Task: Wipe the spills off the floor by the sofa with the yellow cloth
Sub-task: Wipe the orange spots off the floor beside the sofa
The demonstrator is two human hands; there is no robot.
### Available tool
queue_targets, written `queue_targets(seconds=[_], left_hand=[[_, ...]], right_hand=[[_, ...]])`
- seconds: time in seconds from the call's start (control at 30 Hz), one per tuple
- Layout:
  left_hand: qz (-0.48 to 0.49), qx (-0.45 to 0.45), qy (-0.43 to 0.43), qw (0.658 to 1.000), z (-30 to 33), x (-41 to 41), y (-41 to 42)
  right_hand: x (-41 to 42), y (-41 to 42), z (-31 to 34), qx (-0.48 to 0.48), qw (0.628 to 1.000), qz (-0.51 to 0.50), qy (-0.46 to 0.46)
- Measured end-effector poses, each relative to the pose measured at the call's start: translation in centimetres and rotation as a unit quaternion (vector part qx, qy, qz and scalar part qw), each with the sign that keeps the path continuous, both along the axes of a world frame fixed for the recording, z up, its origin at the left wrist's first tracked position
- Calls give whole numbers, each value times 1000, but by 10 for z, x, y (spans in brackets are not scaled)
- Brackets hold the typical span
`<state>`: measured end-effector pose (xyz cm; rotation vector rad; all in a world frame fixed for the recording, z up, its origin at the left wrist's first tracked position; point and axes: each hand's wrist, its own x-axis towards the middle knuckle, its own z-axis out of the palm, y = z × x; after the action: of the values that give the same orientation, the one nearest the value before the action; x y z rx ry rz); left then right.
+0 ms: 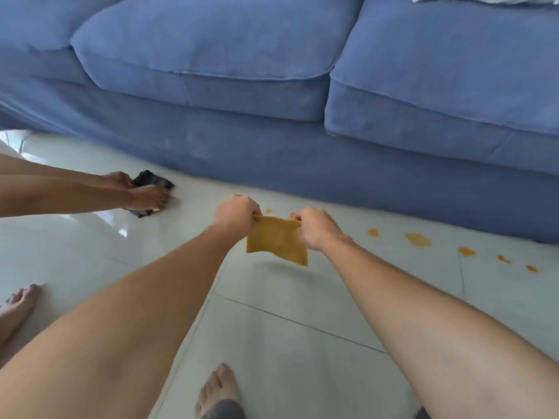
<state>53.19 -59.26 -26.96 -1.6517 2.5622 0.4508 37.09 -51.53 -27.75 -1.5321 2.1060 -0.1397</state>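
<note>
The yellow cloth [276, 240] hangs as a flat folded square just above the pale tiled floor [302, 313], in front of the blue sofa [272, 152]. My left hand [236, 214] pinches its upper left corner and my right hand [317, 228] pinches its upper right corner. Several orange spills dot the floor along the sofa base: two small ones [268, 211] just beyond the cloth, and a row to the right, the largest [418, 239] among them.
Another person's two hands [145, 195] press a dark cloth [152, 180] on the floor at the left by the sofa. That person's bare foot [18, 303] is at the left edge. My own bare foot [219, 391] is at the bottom.
</note>
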Motion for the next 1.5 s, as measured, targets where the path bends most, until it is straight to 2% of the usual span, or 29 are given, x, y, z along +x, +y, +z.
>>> queue_targets(seconds=[0.13, 0.23, 0.3, 0.37, 0.4, 0.47, 0.6, 0.67, 0.77, 0.9, 1.03, 1.2, 1.33, 1.5], left_hand=[[59, -68, 109, 990, -20, -6, -55], [45, -117, 129, 984, -42, 0, -78], [21, -93, 77, 993, -63, 11, -79], [1, -45, -14, 999, -84, 22, -73], [9, -20, -33, 999, -94, 27, -70], [36, 9, -23, 999, -114, 30, -64], [-7, -17, 21, 1000, -150, -1, -65], [-29, -7, 24, 999, -169, -24, -73], [-63, 14, -23, 998, -202, -48, -82], [-51, -52, -31, 997, -230, -70, -96], [-78, -69, -32, 994, -228, -82, -116], [-88, -59, -30, 994, -224, -60, -76], [-82, -49, -33, 995, -220, -21, -4], [-73, -53, -37, 995, -222, 16, 64]], right_hand=[[-7, -56, -14, -100, 994, -18, 30], [-4, -75, -35, -142, 986, 20, 84], [0, -74, -63, -119, 986, 63, 94], [6, -61, -95, -57, 990, 114, 61], [8, -51, -112, -30, 991, 126, 45], [9, -27, -143, -48, 994, 89, 50], [-2, 18, -195, -148, 983, -17, 111], [-7, 29, -215, -170, 978, -7, 121], [-7, 32, -226, -192, 973, 5, 125], [-8, 31, -227, -215, 968, 2, 125], [-7, 29, -228, -226, 967, -4, 115], [-15, 32, -222, -281, 958, -52, 17], [-26, 55, -210, -258, 960, -75, 76], [-49, 83, -215, -179, 970, -66, 154]])
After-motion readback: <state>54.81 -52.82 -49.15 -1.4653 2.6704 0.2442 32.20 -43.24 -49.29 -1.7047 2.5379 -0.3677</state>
